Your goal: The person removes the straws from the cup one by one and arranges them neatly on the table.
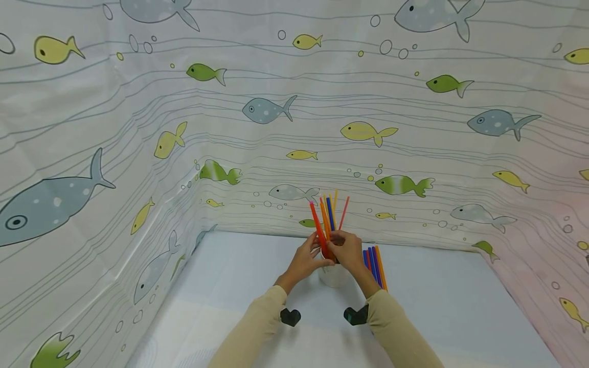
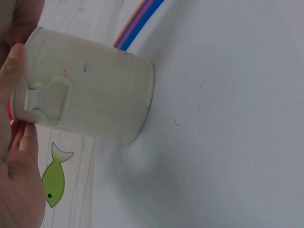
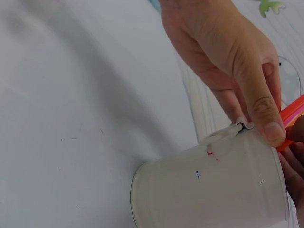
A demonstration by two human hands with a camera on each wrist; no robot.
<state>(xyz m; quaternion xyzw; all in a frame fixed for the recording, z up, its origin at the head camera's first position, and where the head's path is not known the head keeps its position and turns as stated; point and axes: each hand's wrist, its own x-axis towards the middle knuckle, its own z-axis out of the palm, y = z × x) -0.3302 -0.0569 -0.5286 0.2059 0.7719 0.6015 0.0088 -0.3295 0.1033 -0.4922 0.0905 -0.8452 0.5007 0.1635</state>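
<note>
Sleeved forearms reach in from the bottom of the head view, both hands meeting over a white cup (image 1: 333,276) on the table (image 1: 437,306); left hand (image 1: 304,260) and right hand (image 1: 348,251) close together round a bundle of straws (image 1: 327,217), grip curled about its lower part just above the cup mouth. Bundle's long axis near upright, fanning upward, lower ends hidden by fingers, so depth inside cup unclear. Loose straws (image 1: 376,266) lie flat on the table just right of the cup, nearer the right hand. Left wrist view: cup (image 2: 88,88) standing on the table (image 2: 228,142), molded tab on its wall, left thumb (image 2: 12,64) at the rim, loose straws (image 2: 137,23) behind. Right wrist view: cup (image 3: 209,190) again, the other hand's thumb (image 3: 266,114) pressing at the rim, an orange straw (image 3: 292,116) just beside it.
</note>
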